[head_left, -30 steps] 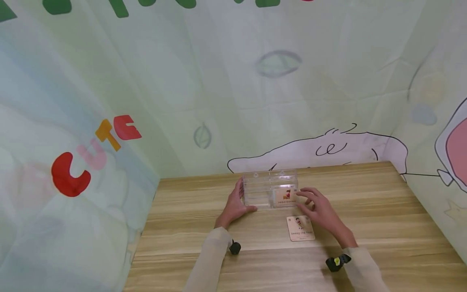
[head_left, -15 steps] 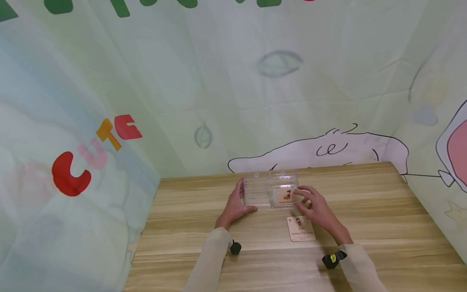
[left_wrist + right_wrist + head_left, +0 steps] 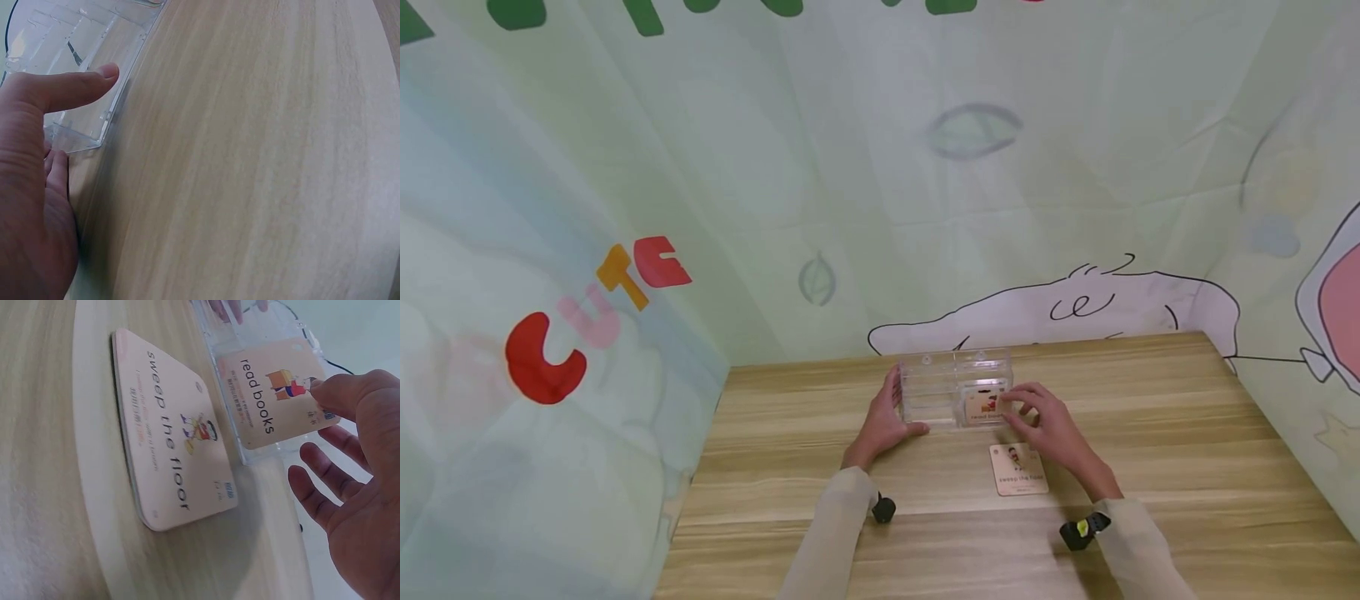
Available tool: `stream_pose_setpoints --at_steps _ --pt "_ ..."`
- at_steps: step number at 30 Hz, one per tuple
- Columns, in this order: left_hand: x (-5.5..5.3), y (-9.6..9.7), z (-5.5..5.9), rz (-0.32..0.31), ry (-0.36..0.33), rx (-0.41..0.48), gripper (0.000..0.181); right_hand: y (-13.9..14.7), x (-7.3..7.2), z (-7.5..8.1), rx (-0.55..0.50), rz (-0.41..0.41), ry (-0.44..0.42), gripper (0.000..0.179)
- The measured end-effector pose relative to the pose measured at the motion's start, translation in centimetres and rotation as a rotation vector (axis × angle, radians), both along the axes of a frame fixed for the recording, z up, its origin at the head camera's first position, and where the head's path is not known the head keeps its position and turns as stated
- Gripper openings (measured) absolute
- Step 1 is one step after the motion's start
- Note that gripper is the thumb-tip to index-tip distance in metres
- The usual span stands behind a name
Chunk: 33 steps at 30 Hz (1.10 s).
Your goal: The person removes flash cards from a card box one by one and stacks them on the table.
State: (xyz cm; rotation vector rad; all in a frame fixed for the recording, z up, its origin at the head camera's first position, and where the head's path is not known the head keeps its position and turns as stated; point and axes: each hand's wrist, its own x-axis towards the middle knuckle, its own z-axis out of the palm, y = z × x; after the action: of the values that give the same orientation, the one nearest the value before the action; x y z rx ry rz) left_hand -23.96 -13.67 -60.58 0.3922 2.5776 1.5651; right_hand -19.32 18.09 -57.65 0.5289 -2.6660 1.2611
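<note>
A clear plastic card holder (image 3: 929, 398) with stepped pockets stands toward the back of the table. My left hand (image 3: 882, 423) grips its left side, thumb across the front and fingers round the outer side; the left wrist view shows the same thumb over the holder (image 3: 115, 47). In the lower right pocket sits a pinkish "read books" card (image 3: 253, 403). My right hand (image 3: 1054, 427) pinches that card by its right edge, thumb on the printed face, other fingers loosely bent. Just in front lies a small stack of cards, "sweep the floor" card (image 3: 165, 481) on top.
The wood-grain table (image 3: 790, 450) runs back to a printed cloth backdrop (image 3: 850, 167). Another cloth hangs along the left side. Each wrist wears a small black device, such as the right one (image 3: 1078, 534).
The "read books" card has shifted slightly left and down in its pocket, with my right hand moving a little left along with it. My left hand and the holder stay put.
</note>
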Motion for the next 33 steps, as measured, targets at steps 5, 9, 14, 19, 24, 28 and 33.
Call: stream_pose_setpoints --at_steps 5,9,14,19,24,28,33 --pt "0.0 0.0 0.0 0.002 -0.005 -0.001 0.126 -0.3 0.0 -0.2 -0.018 -0.001 -0.024 0.025" --pt "0.0 0.1 0.1 0.01 -0.009 -0.005 0.126 -0.5 -0.1 -0.3 -0.017 -0.006 -0.021 0.024" --pt "0.0 0.1 -0.1 0.012 -0.005 0.0 0.126 -0.5 -0.4 -0.2 -0.029 -0.004 -0.017 0.022" --pt "0.0 0.1 -0.1 0.016 -0.018 -0.019 0.126 -0.5 -0.5 0.3 -0.036 0.0 -0.017 0.022" --pt "0.1 0.1 0.0 0.015 -0.026 -0.024 0.126 -0.5 -0.7 0.5 -0.033 0.002 0.021 0.023" --pt "0.2 0.1 0.1 0.014 -0.029 -0.017 0.126 -0.6 -0.8 0.6 -0.036 -0.002 0.062 0.025" --pt "0.1 0.2 0.0 0.016 -0.033 -0.017 0.127 -0.7 -0.9 0.8 -0.046 -0.01 0.12 0.024"
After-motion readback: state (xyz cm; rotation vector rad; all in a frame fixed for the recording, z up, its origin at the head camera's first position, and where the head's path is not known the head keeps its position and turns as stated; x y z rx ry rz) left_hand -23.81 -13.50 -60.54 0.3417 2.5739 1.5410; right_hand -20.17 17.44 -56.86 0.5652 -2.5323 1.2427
